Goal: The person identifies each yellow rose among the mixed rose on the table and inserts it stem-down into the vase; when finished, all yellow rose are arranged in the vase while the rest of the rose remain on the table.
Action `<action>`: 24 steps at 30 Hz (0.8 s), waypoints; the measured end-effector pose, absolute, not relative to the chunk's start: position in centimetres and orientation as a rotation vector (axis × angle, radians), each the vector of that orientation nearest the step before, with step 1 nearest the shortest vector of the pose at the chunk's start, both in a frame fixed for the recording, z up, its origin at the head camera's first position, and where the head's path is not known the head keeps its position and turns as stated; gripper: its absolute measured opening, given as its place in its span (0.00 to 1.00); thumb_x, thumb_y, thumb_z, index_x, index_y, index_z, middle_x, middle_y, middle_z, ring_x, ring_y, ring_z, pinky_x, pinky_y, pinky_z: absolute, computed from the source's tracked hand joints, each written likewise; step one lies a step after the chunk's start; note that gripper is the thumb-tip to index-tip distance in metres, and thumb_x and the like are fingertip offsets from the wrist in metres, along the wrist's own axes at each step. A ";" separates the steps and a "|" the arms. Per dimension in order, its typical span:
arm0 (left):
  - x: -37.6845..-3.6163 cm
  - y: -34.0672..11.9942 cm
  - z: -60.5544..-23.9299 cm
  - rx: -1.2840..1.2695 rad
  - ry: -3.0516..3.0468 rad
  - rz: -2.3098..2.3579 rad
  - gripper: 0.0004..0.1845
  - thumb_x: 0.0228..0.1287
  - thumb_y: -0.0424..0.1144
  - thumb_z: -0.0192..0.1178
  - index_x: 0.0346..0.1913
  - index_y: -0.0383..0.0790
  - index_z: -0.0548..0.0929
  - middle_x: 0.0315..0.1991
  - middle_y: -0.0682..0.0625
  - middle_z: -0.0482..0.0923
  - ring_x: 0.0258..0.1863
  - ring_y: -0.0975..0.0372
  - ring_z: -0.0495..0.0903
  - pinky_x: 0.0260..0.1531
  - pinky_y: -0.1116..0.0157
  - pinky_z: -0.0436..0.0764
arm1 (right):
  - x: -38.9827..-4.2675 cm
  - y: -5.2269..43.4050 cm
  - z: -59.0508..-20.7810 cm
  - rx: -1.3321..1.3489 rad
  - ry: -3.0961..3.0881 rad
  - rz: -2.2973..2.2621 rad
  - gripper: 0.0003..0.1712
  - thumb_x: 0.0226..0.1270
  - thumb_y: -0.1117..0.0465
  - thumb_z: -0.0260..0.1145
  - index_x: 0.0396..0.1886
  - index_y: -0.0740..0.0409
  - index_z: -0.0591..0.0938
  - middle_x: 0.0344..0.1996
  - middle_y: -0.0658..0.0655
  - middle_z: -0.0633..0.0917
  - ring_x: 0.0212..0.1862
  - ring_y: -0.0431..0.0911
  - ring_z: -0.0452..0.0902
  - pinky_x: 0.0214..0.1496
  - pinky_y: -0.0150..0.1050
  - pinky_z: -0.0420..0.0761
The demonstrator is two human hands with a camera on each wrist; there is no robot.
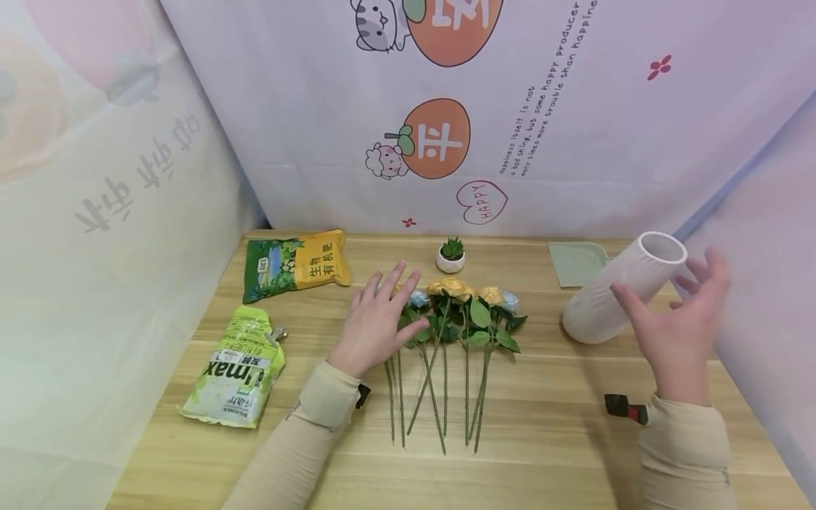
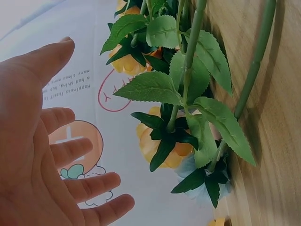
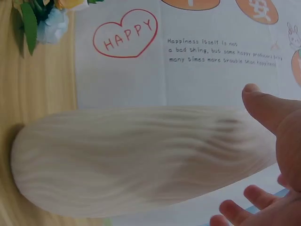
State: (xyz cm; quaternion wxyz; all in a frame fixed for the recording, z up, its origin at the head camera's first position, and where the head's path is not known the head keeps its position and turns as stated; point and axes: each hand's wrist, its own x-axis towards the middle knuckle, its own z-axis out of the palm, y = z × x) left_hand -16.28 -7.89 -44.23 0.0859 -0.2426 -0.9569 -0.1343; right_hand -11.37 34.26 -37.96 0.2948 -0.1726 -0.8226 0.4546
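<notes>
My left hand [image 1: 376, 326] is over the left side of several artificial flowers, fingers straight and spread, holding nothing. The flowers [image 1: 449, 287] lie side by side on the table, yellow and light-blue heads toward the back wall, green stems toward me. In the left wrist view, leaves and a yellow bloom [image 2: 162, 146] appear beyond the spread fingers. At the right stands a tall white vase [image 1: 602, 301] with a wavy surface. My right hand [image 1: 685, 333] is beside its upper part, thumb and fingers apart; the right wrist view shows the thumb close to the vase wall [image 3: 131, 160].
A green-yellow fertilizer bag [image 1: 296, 262] lies at the back left, with a lime-green clipped bag [image 1: 236, 372] nearer me. A small potted succulent [image 1: 451, 256] stands behind the flowers. A pale green tray [image 1: 574, 262] lies behind the vase. Printed cloth walls [image 1: 306, 142] enclose the table.
</notes>
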 end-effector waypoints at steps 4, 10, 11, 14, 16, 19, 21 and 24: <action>-16.2 -8.0 -44.2 -0.729 -2.867 -0.525 0.49 0.75 0.69 0.59 0.89 0.56 0.51 0.87 0.45 0.51 0.81 0.38 0.60 0.75 0.34 0.65 | -11.9 35.1 -38.8 -0.526 -2.285 1.282 0.59 0.66 0.54 0.82 0.86 0.33 0.55 0.81 0.51 0.67 0.76 0.45 0.67 0.73 0.40 0.71; -15.8 -8.9 -43.8 -0.696 -2.854 -0.889 0.52 0.70 0.63 0.70 0.88 0.57 0.54 0.77 0.42 0.68 0.72 0.44 0.71 0.71 0.42 0.75 | -12.5 35.6 -39.6 -0.547 -2.307 1.311 0.47 0.66 0.53 0.81 0.81 0.39 0.68 0.75 0.52 0.74 0.73 0.49 0.73 0.76 0.45 0.74; -15.7 -9.2 -43.8 -0.680 -2.848 -0.939 0.52 0.69 0.62 0.72 0.88 0.56 0.55 0.74 0.42 0.71 0.68 0.45 0.74 0.67 0.44 0.78 | -12.5 35.6 -39.7 -0.550 -2.303 1.317 0.47 0.66 0.54 0.82 0.81 0.40 0.69 0.74 0.53 0.75 0.72 0.48 0.74 0.76 0.44 0.74; -15.2 -9.8 -44.2 -0.577 -2.848 -1.085 0.50 0.68 0.58 0.74 0.86 0.50 0.61 0.60 0.42 0.78 0.52 0.51 0.81 0.51 0.52 0.86 | -12.5 35.6 -39.8 -0.554 -2.295 1.328 0.47 0.66 0.54 0.82 0.81 0.40 0.70 0.73 0.53 0.76 0.70 0.48 0.75 0.75 0.43 0.75; -14.8 -10.1 -44.6 -0.486 -2.834 -1.205 0.47 0.67 0.53 0.77 0.82 0.44 0.68 0.52 0.42 0.80 0.42 0.54 0.82 0.42 0.56 0.86 | -12.6 35.6 -39.8 -0.553 -2.294 1.332 0.47 0.66 0.54 0.82 0.81 0.40 0.70 0.73 0.53 0.76 0.70 0.48 0.75 0.74 0.42 0.76; -14.2 -10.4 -45.4 -0.363 -2.838 -1.344 0.41 0.63 0.48 0.80 0.75 0.40 0.75 0.47 0.44 0.83 0.33 0.61 0.82 0.34 0.61 0.86 | -12.6 35.6 -39.9 -0.555 -2.293 1.334 0.47 0.66 0.55 0.82 0.81 0.40 0.69 0.73 0.52 0.76 0.69 0.47 0.76 0.74 0.41 0.77; -13.8 -10.6 -46.0 -0.333 -2.855 -1.406 0.40 0.61 0.48 0.82 0.72 0.39 0.77 0.46 0.45 0.84 0.34 0.63 0.83 0.35 0.63 0.87 | -12.6 35.6 -39.9 -0.562 -2.293 1.334 0.47 0.66 0.55 0.82 0.81 0.39 0.69 0.73 0.52 0.75 0.69 0.47 0.76 0.73 0.41 0.77; -13.1 -10.8 -46.8 -0.321 -2.899 -1.478 0.39 0.59 0.50 0.83 0.69 0.39 0.78 0.46 0.48 0.85 0.35 0.63 0.84 0.36 0.62 0.88 | -12.7 35.6 -39.9 -0.573 -2.300 1.329 0.48 0.65 0.54 0.82 0.81 0.38 0.69 0.73 0.52 0.76 0.68 0.46 0.76 0.73 0.40 0.78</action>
